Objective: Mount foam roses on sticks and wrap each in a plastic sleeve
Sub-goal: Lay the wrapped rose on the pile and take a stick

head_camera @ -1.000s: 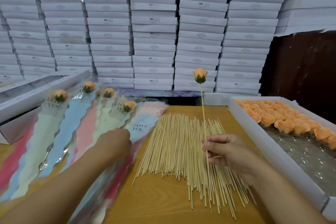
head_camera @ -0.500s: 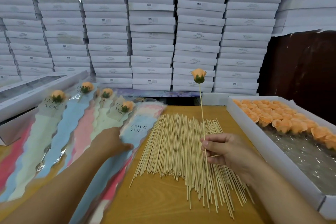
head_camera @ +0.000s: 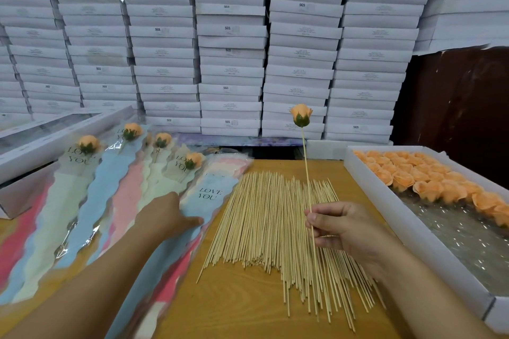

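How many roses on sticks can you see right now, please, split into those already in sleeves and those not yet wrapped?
Sleeved roses on sticks: 4, at and.
Unwrapped rose on a stick, held upright by the right hand: 1.
Total: 5.
The loose rose heads in the tray have no sticks and are not counted.

The light on my bench is soft, even and fairly dim, with hardly any shadow under my arms; small glints sit on the plastic sleeves (head_camera: 82, 231) and the bubble wrap (head_camera: 451, 239); the stacked boxes (head_camera: 231, 44) bow at the edges; my left hand (head_camera: 168, 217) is slightly motion-blurred.
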Demonstrator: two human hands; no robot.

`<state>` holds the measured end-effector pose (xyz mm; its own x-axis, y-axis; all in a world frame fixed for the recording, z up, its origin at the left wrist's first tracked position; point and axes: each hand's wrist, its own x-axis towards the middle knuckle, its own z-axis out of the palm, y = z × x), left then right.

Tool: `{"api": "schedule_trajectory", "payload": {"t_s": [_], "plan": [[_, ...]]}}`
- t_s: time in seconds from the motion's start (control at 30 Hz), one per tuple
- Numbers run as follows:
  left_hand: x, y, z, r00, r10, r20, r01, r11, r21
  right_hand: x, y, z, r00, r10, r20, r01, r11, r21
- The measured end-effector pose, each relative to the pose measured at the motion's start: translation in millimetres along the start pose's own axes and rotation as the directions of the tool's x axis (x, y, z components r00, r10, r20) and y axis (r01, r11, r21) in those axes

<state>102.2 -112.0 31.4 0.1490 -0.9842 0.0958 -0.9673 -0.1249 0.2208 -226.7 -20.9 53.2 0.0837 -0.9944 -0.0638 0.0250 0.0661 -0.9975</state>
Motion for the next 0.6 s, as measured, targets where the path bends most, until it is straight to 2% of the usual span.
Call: {"api": "schedule_trajectory", "payload": {"t_s": [0.23,0.37,0.47,0.6], "plan": [[-0.8,-2.0,-4.9,0.998,-0.029,0.048,0.032,0.998,-0.059,-0.9,-1.1,0.4,1.0,-0.005,-0.002,0.005,1.0,-0.005],[-3.1,1.9,-7.3,0.997,-0.053,0.05,0.063,0.974,-0.219,-1.2,-1.2,0.5,1.0,-0.007,-0.003,0.007,1.0,-0.004],[-5.8,3.3,-9.5,0.991,-0.102,0.091,0.131,0.9,-0.416,-1.0,-0.9,0.3,1.0,-0.005,-0.004,0.005,1.0,0.0],[-2.4,-4.3,-13.8,0.956,-0.15,0.253,0.273,0.767,-0.58,-0.6,-1.0,0.3,1.0,0.007,-0.007,-0.007,1.0,0.002]]}}
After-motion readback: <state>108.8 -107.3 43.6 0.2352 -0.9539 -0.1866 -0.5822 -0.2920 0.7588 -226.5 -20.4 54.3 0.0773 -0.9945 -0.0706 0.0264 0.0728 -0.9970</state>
